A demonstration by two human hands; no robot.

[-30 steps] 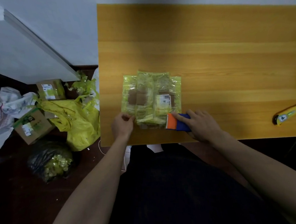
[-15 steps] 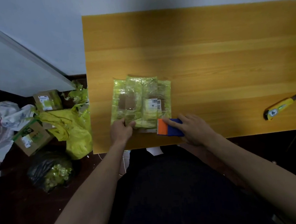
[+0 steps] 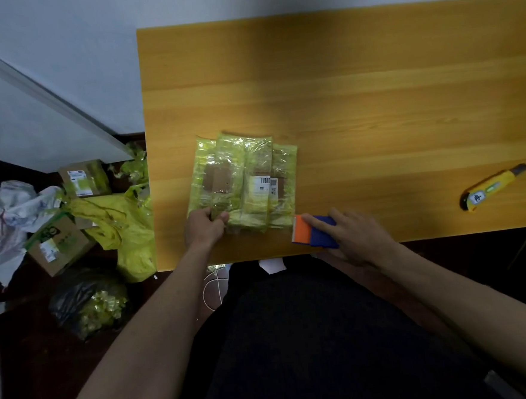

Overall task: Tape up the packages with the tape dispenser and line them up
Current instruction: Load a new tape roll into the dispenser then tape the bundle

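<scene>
Your left hand [image 3: 204, 226] pinched the yellow-taped cardboard package [image 3: 244, 182], steadying it; your right hand [image 3: 356, 236] curled round the blue-and-orange tape dispenser [image 3: 314, 232], ready to tape.

Both bare forearms reach forward from the bottom of the view. The left hand [image 3: 204, 226] is curled, thumb and fingers pinching together at its far side. The right hand [image 3: 356, 235] lies palm down, fingers curved, index finger stretched leftward.
</scene>
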